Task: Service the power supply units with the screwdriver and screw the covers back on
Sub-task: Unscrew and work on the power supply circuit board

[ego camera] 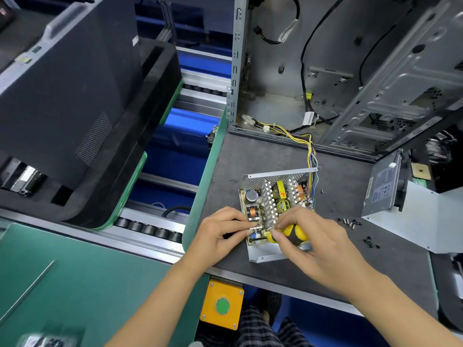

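Power supply unit [276,211] lies open on the dark counter [250,159], near its front edge, cover off, so the heat sinks, coils and capacitors face upward where a tool can reach them.

Starting at the left, a black foam-lined tray [140,136] carrying a computer case [62,78] sits on the roller conveyor [150,229], well apart from the work. Below the counter's near edge is a yellow box with a green button [222,305].

The left hand [219,231] has its fingers curled in, pinching something small and metallic at the near left corner of the circuit board; to my eye it is steadying that part so the tool does not shift it. What exactly it pinches is too small to tell.

The right hand [313,236] grips the yellow-and-black screwdriver [290,233], fingers wrapped round the handle, tip aimed left toward the same spot. The two hands nearly touch.

Behind the unit stands an open computer chassis [313,78], whose bundle of coloured wires [310,156] runs down into the far right corner of the unit; that tether probably limits how far the unit can be turned or slid.

Farther right, loose screws [349,222] lie scattered within easy reach, just before a second, closed power supply [383,186] propped upright on a white block. Free counter remains left of the unit.
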Motion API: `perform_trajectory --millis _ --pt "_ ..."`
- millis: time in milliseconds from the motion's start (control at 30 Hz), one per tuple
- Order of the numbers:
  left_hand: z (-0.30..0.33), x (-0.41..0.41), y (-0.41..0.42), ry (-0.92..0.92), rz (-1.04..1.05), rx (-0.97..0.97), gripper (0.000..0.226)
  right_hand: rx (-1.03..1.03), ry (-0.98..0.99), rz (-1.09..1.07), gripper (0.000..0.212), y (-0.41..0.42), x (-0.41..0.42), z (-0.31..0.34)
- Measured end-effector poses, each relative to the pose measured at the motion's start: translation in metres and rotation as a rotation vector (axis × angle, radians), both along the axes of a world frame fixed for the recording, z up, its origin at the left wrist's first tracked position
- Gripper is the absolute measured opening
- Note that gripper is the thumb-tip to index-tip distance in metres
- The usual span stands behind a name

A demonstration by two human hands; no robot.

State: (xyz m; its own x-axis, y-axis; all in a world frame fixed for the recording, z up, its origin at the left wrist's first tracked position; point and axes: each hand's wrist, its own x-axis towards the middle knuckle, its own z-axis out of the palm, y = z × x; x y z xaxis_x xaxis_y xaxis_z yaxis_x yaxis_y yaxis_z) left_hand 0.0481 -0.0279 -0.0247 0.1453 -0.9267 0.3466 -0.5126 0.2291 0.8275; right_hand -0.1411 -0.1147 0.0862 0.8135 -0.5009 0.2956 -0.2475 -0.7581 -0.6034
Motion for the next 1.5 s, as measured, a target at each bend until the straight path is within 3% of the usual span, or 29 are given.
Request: perform_trajectory --millis 233,367,533,667,733,933,1033,1167,1300,1500 --pt "0.005 -0.002 0.0 -0.002 0.004 0.002 0.019 -0.242 0.243 -0.022 0.034 0.007 0.017 0.027" --pt "0.004 -0.002 0.001 -0.012 0.004 0.013 0.014 -0.142 0.386 -0.002 0.021 0.002 0.026 0.045" --pt "0.002 -0.001 0.0 -0.022 0.023 0.023 0.017 -0.08 0.552 0.051 0.024 -0.016 0.027 0.053" --pt "0.001 -0.002 0.0 -0.026 0.025 0.008 0.017 -0.245 0.673 0.085 0.019 -0.014 0.029 0.057" --pt "0.001 -0.002 0.0 -0.024 0.028 0.003 0.017 -0.361 0.719 0.086 0.027 -0.01 0.033 0.06" --pt "0.006 -0.006 0.0 -0.017 0.047 0.012 0.016 -0.648 0.673 -0.051 0.047 0.002 0.043 0.061" --pt "0.01 -0.007 0.004 0.007 0.057 0.062 0.015 -0.634 0.713 -0.094 0.049 0.008 0.04 0.06" --pt "0.016 -0.017 0.014 0.061 0.051 0.193 0.031 -0.613 0.795 -0.055 0.042 0.014 0.031 0.058" --pt "0.019 -0.023 0.021 0.085 0.299 0.259 0.029 -0.571 0.814 -0.029 0.043 0.014 0.025 0.054" --pt "0.025 -0.027 0.02 0.086 0.257 0.424 0.012 -0.547 0.836 0.044 0.034 0.014 0.022 0.052"
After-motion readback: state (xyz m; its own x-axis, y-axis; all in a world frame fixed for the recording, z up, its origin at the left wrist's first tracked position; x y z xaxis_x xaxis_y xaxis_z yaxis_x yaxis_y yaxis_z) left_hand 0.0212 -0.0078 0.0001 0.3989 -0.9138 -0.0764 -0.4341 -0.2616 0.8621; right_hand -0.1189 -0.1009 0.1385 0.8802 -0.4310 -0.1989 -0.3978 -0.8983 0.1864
